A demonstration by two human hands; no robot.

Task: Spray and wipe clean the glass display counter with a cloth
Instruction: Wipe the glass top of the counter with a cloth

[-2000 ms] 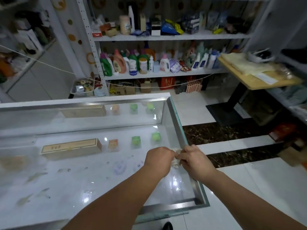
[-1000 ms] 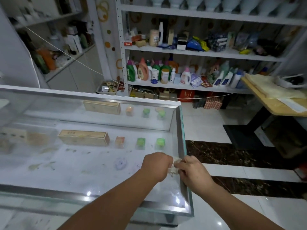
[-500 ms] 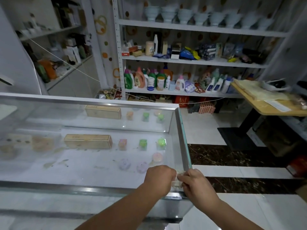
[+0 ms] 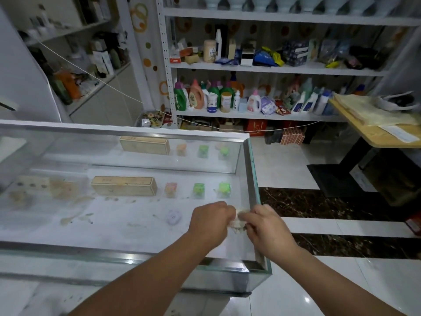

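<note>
Item: cloth (image 4: 238, 221), small wad, pinched betw. left hand (image 4: 210, 221) & right hand (image 4: 265, 226), both clenched on it, at glass worktop (image 4: 127, 229) right edge; hands unmoved vs. earlier, wiping not begun, smudges remain.

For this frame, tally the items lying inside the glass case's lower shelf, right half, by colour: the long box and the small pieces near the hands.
Tan long box: 1
Pink small piece: 1
Green small pieces: 2
Lilac small piece: 1
Total: 5
The matching shapes higher up look like reflections and are not counted.
</note>
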